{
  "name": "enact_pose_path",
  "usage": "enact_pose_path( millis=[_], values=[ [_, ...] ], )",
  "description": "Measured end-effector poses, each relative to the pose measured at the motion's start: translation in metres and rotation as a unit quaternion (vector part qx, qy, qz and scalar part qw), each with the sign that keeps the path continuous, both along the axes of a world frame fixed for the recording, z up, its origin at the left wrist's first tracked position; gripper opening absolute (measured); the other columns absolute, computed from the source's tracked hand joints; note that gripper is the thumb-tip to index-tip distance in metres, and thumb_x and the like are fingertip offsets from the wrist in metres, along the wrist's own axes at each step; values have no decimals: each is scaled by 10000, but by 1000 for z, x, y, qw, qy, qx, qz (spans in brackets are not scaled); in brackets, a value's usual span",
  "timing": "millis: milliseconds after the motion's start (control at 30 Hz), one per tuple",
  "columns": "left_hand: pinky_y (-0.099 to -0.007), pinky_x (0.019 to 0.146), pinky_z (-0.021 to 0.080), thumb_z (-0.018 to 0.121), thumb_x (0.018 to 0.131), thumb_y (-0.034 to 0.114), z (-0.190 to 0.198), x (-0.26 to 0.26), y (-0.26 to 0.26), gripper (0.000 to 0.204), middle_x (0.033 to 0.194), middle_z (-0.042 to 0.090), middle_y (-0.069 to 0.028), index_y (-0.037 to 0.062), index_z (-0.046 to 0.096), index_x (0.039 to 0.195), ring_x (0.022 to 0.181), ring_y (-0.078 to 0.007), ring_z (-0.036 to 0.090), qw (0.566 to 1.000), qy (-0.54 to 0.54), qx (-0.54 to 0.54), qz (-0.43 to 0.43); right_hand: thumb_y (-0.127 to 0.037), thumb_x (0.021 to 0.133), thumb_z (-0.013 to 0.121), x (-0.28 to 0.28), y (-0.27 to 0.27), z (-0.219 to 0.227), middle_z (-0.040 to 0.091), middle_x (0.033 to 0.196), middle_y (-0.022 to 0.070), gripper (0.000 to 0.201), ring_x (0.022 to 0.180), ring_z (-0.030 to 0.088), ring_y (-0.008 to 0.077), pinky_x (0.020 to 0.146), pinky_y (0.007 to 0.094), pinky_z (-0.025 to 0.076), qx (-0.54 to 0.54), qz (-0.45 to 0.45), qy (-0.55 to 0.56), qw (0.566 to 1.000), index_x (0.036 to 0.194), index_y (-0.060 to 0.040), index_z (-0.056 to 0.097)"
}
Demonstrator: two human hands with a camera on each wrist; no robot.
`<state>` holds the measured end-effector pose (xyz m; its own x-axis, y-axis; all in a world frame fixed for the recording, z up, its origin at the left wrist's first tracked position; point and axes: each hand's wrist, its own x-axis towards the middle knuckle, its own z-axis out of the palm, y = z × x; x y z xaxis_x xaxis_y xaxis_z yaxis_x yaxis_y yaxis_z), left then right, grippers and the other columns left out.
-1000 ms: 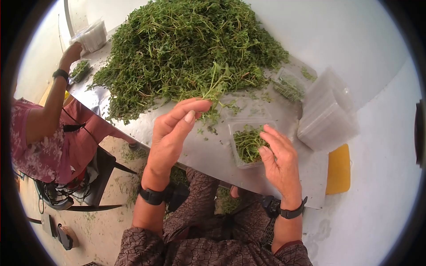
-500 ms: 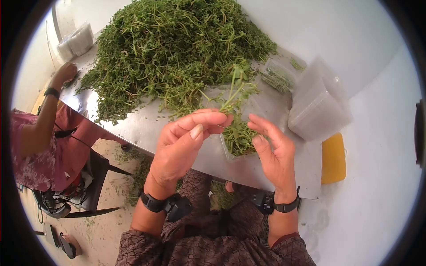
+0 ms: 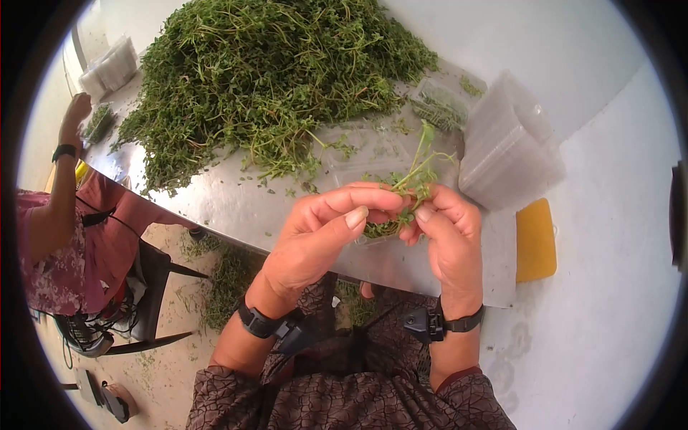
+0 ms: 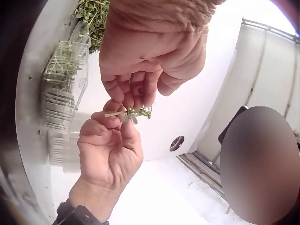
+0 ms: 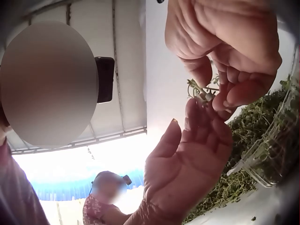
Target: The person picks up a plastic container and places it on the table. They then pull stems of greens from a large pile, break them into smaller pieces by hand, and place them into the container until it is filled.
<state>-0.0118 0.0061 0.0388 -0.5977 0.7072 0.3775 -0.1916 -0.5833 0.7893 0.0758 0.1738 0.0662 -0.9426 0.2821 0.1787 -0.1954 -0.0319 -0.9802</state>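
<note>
A thin green leafy sprig [image 3: 417, 175] stands up between the two hands, above the near part of the metal table. My left hand [image 3: 319, 233] holds it at the tips of its fingers, the thumb lying apart from them. Thumb and fingertips of my right hand [image 3: 453, 233] pinch the same sprig [image 4: 131, 113] from the other side. Below the hands, mostly hidden by them, sits a clear plastic box with greens [image 3: 380, 229]. A large heap of leafy greens [image 3: 265, 86] covers the far side of the table.
Nested clear boxes [image 3: 509, 143] stand at the right, next to a filled box [image 3: 438, 104]. A yellow board [image 3: 536, 240] lies beyond the table's right edge. Another person [image 3: 54, 222] sits at the left, near more stacked boxes [image 3: 109, 68]. Cut greens litter the floor.
My left hand has moved right with the sprig, from beside the heap to over the box. The right hand's fingers have closed on the sprig. The view has shifted slightly.
</note>
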Motion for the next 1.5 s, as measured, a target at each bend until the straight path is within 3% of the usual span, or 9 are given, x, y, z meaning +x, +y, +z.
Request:
enact_pose_path(
  millis=[233, 567, 700, 900, 1133, 1200, 1267, 1433, 1500],
  values=[
    [-337, 975, 412, 517, 933, 181, 2, 1, 3, 354, 1228, 583, -154, -63, 586, 1181, 1100, -203, 557, 999, 16, -27, 20, -60, 876, 565, 1, -4, 5, 655, 803, 81, 225, 643, 598, 88, 571, 222, 473, -88, -11, 2, 996, 1064, 59, 597],
    [-302, 943, 419, 499, 945, 152, -2, -6, -7, 292, 1165, 639, -102, -25, 631, 1136, 1060, -153, 561, 977, 91, -124, 150, -29, 857, 575, 0, 16, -2, 631, 734, 72, 87, 514, 485, 42, 471, 199, 411, -10, -184, 2, 983, 918, 27, 601],
    [-288, 951, 402, 507, 951, 79, -3, -6, -8, 246, 1181, 609, -57, -2, 627, 1150, 1092, -119, 530, 980, 77, -130, 133, -22, 861, 578, 1, 17, -2, 633, 731, 58, 71, 530, 499, 36, 478, 189, 408, 31, -228, 14, 973, 909, 21, 607],
    [-343, 980, 411, 548, 893, 45, -10, -10, -4, 231, 1158, 636, -140, 3, 648, 1097, 1097, -215, 580, 940, 221, -165, 201, -7, 857, 595, -5, 15, -17, 658, 787, 45, 95, 578, 505, 30, 503, 197, 401, 196, -214, -2, 957, 946, 16, 622],
    [-395, 949, 438, 629, 789, 16, -6, -2, 0, 234, 1199, 618, -150, 35, 667, 1019, 1127, -308, 566, 842, 399, -245, 269, 2, 848, 600, -3, 14, -17, 639, 778, 38, 127, 578, 492, 36, 514, 208, 406, 231, -225, -19, 946, 970, 25, 625],
    [-408, 950, 436, 636, 775, 8, -4, -2, 0, 234, 1205, 618, -141, 36, 669, 1005, 1131, -321, 562, 812, 445, -249, 286, 2, 877, 576, 2, 16, -13, 658, 895, 58, 134, 730, 585, 76, 630, 211, 482, 244, -206, -60, 946, 995, 41, 628],
    [-443, 952, 426, 649, 745, 0, -4, -4, -2, 226, 1215, 614, -138, 26, 665, 969, 1143, -334, 554, 776, 510, -248, 278, -6, 874, 583, 5, 21, -16, 658, 892, 48, 133, 721, 580, 75, 632, 218, 477, 261, -220, -48, 939, 990, 34, 638],
    [-467, 975, 398, 662, 735, 16, -6, -3, -3, 245, 1232, 603, -144, 14, 653, 979, 1166, -326, 545, 775, 505, -230, 301, -6, 830, 612, 4, 22, -13, 669, 796, 88, 119, 658, 597, 137, 564, 263, 452, 348, -254, 6, 902, 936, 5, 664],
    [-476, 987, 388, 665, 738, 28, -5, -3, -3, 271, 1239, 598, -145, 13, 648, 1008, 1173, -326, 540, 776, 502, -230, 305, -32, 810, 638, 3, 21, -11, 675, 820, 109, 135, 798, 632, 244, 676, 322, 484, 472, -228, 57, 850, 939, -11, 673]
  ],
)
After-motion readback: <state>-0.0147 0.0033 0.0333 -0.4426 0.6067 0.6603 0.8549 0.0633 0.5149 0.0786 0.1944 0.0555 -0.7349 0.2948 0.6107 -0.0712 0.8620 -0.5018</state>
